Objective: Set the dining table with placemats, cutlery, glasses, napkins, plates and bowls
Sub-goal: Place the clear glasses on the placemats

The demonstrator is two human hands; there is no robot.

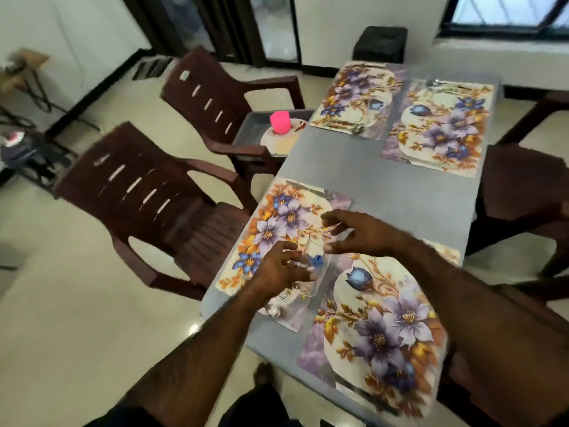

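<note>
Floral vinyl is what we mostly see from the head camera: four placemats lie on the grey bench (385,192), two toward the far end and two toward the near end. Our hands work over the near-left placemat (277,229), which lies along the bench's left edge, just beside the near-right placemat (385,331).

Our left hand (277,269) has its fingers curled down near a small blue thing on the mat; blur keeps us from telling whether it pinches anything. Our right hand (360,232) hovers spread, fingers loosely bent, holding nothing we can make out. Something shiny, probably cutlery (277,306), lies at the mat's near edge under the left wrist.

We judge the mats thin, light and floppy, likely to slide on the smooth bench, so they are best shifted by pressing flat or lifting a corner. Cutlery is stiff and slippery; we would take it by the handles.

On a brown plastic chair (221,118) off the left edge sits a grey tray (252,127) with a pink cup (279,121) on a plate (281,141), still waiting to be laid. Those are rigid; the plate may be breakable and wants a grip at its rim.
</note>
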